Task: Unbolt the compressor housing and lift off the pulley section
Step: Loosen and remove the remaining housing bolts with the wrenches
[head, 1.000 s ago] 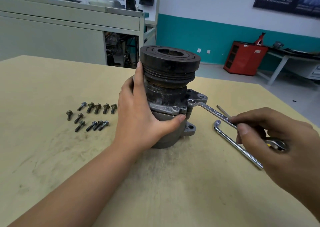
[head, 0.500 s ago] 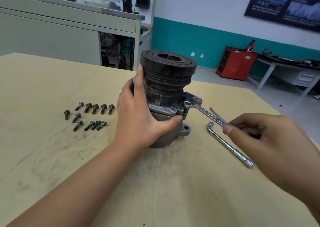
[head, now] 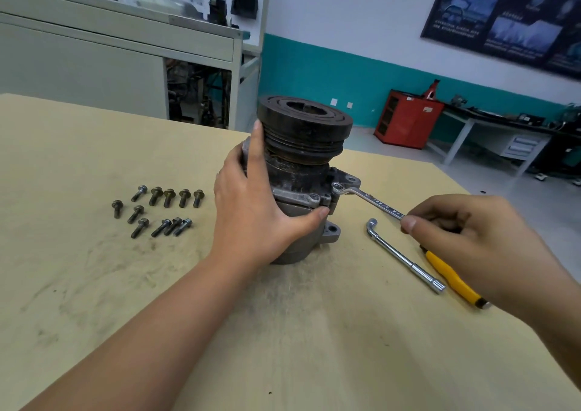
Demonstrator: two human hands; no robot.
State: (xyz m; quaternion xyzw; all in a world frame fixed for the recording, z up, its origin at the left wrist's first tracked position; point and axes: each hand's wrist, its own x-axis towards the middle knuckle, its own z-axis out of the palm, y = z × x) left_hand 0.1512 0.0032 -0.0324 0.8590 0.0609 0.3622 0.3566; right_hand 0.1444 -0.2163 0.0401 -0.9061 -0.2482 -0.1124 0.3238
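Compressor (head: 301, 146) stands upright; left grip (head: 251, 212) clasps its housing against wrench torque, while right grip (head: 471, 237), at three o'clock, pinches the wrench (head: 374, 200) handle for leverage.

Teal/wht wall (head: 314, 74), red cab. (head: 405, 121)

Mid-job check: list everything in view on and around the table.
Compressor: one, grey housing, dark pulley, upright mid-table.
Ring spanner: one, silver, on a housing bolt.
Loose bolts: eleven, dark, left of compressor.
L-wrench: one, silver, lying right of compressor.
Yellow-handled tool: one, beside L-wrench, partly hidden.
Table: one, pale wood.
Red cabinet: one, background right.
Left hand: grips compressor.
Right hand: pinches spanner handle.
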